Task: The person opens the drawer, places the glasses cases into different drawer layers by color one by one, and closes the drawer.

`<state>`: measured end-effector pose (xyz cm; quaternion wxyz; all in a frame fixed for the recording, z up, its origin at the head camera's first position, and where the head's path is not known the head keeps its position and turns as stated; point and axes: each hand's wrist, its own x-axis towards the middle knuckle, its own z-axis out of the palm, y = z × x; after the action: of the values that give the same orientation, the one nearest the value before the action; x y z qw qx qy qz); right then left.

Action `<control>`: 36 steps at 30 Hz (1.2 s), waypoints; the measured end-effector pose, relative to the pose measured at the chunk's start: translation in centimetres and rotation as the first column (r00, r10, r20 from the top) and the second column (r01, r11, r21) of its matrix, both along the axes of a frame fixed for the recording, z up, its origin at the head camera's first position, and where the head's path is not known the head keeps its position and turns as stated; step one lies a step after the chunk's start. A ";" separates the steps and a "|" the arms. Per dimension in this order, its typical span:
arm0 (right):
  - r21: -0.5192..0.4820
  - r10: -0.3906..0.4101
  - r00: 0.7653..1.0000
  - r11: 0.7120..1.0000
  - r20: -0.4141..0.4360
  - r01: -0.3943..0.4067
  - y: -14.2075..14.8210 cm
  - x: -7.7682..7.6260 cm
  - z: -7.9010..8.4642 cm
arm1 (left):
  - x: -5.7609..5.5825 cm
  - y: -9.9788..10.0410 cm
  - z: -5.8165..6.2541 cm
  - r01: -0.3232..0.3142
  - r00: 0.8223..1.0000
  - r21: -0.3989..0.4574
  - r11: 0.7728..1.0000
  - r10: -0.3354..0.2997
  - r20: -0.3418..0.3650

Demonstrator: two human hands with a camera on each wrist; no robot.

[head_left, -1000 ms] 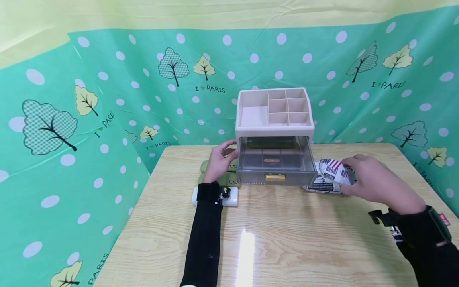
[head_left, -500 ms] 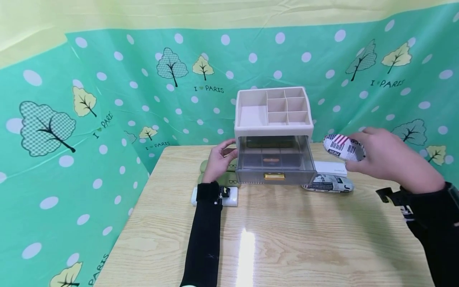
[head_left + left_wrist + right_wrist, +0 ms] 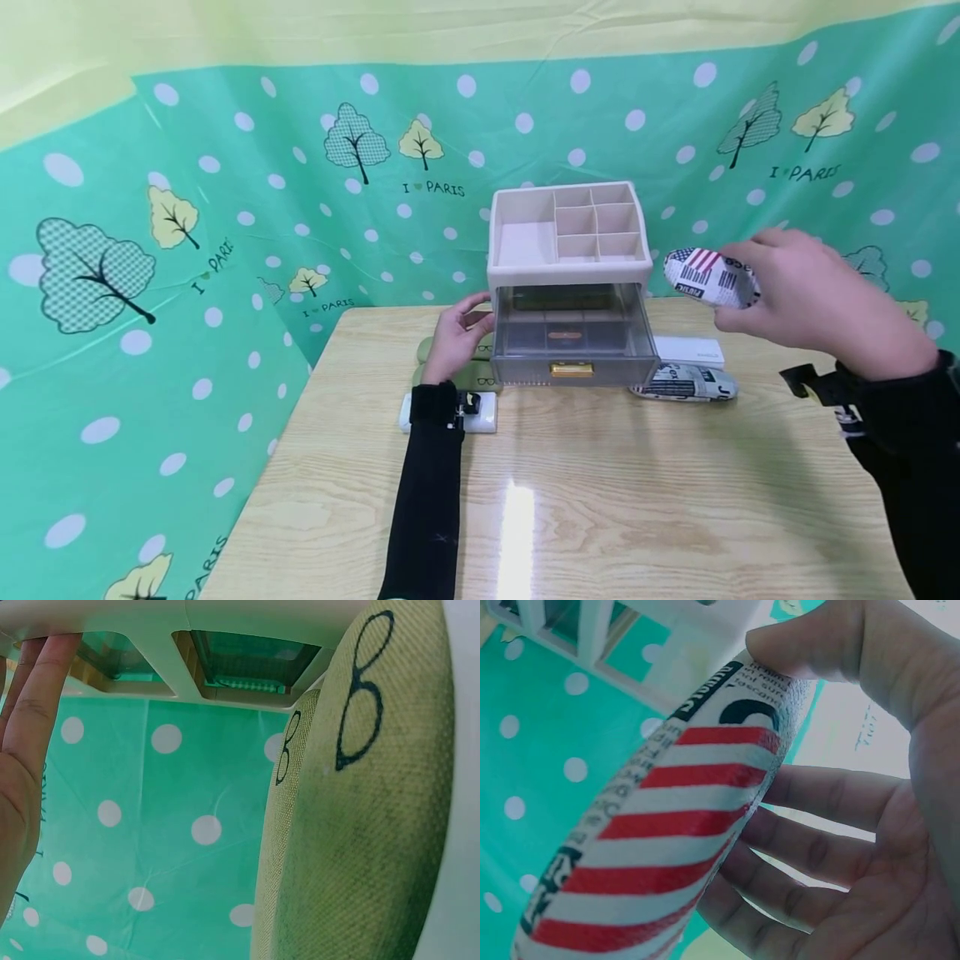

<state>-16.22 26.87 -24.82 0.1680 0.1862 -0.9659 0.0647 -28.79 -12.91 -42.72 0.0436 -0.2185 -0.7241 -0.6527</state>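
Observation:
My right hand holds a newspaper-print glasses case with a flag pattern, raised above the table right of the desk organizer. In the right wrist view, the thumb lies on one side of the glasses case and the fingers on the other. At the organizer's left side, my left hand rests its fingertips against the wall, as the left wrist view shows with its fingers. The organizer's grey see-through drawer is pulled out, with a small orange-brown item inside.
Two green glasses cases lie beside the organizer under my left hand, with a white box in front of them. To the right lie another newspaper-print case and a white box. A patterned green cloth hangs behind.
My right hand has lifted the flag-print glasses case off the spot by the other newspaper-print case, uncovering the white box, then moved it up and slightly left. My left hand stays put.

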 end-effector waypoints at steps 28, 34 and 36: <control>0.026 0.121 0.988 0.992 0.094 -0.124 -7.3 -0.4 4.2 | -0.5 0.5 0.3 0.015 0.999 0.018 1.000 -0.016 0.032; 0.044 0.194 0.978 0.979 0.082 -0.198 -8.8 -0.3 4.2 | -0.2 0.4 0.2 0.023 1.000 0.002 1.000 -0.023 0.008; 0.034 0.237 0.968 0.970 0.082 -0.240 -9.3 -0.4 4.0 | 0.0 0.2 0.2 0.009 1.000 0.007 1.000 -0.009 0.010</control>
<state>-16.64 17.54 -20.78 0.1175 0.3021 -0.9434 0.0703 -28.83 -12.74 -42.51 0.0377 -0.2186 -0.7210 -0.6565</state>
